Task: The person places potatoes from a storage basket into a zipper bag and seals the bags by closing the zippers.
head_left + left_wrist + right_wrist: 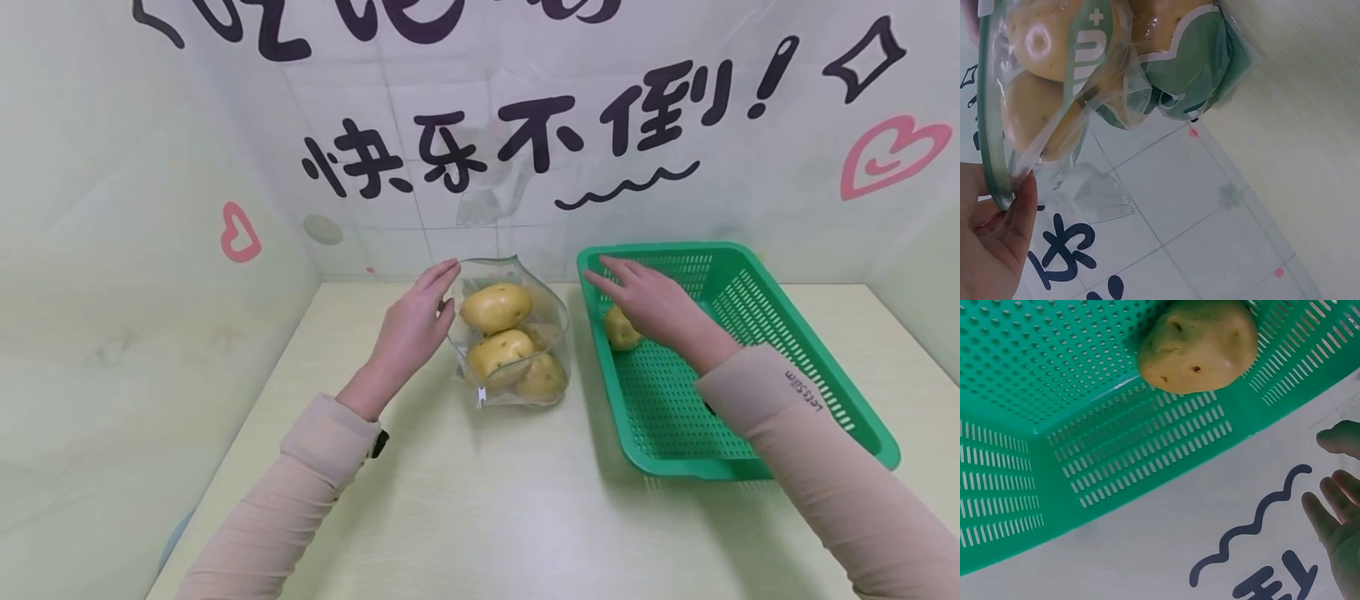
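Observation:
A clear zip bag (558,333) stands upright on the table with several potatoes (497,308) inside and its mouth open. My left hand (412,321) pinches the left edge of the bag's mouth; in the left wrist view the thumb and fingers (1019,219) close on the end of the green zip strip (992,131). Over the left rim of a green basket (637,454) hovers my right hand (652,304), fingers spread and holding nothing. One potato (1200,347) lies in the basket's far left corner, below that hand.
The basket stands to the right of the bag on a pale wooden table (480,517). Behind them rises a white printed wall sheet (480,183) with dark lettering and pink hearts. A similar pale sheet (150,333) closes off the left side.

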Demonstrator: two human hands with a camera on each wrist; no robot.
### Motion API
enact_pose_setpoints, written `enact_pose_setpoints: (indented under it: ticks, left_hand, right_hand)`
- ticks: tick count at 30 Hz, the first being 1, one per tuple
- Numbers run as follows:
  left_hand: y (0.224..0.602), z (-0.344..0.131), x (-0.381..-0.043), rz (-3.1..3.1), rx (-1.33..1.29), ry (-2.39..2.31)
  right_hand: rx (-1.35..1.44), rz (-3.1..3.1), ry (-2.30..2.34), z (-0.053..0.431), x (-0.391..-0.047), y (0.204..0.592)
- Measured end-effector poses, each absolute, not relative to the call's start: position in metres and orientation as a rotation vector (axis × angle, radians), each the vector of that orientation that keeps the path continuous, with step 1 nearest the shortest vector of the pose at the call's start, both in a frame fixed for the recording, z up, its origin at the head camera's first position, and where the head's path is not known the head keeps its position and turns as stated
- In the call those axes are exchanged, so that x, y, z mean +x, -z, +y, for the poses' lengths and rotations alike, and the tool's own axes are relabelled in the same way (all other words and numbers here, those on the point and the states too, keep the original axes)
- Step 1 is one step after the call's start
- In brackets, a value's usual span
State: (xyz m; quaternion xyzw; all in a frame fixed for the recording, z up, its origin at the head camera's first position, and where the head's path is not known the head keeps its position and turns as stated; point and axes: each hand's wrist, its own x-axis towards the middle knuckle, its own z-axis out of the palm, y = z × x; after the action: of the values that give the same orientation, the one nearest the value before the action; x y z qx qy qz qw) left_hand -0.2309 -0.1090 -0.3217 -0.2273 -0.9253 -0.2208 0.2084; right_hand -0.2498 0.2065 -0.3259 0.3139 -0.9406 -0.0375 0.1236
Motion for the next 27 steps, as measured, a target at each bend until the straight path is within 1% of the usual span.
enact_pose_setpoints:
  ticks: [7,18,27]
  left_hand:
    - [0.321,-0.108,-0.232,-2.563,-0.636,0.607]
    - [0.319,-0.108,-0.231,-2.55,-0.641,0.593]
    - [0.32,-0.108,-0.231,-2.567,-0.626,0.598]
  right_hand:
    - [0.879,-2.854,0.085,0.211,-0.251,0.335]
    - [0.893,-2.891,0.076,0.221,-0.255,0.352]
    - [0.844,-2.908,0.129,0.222,-0.255,0.365]
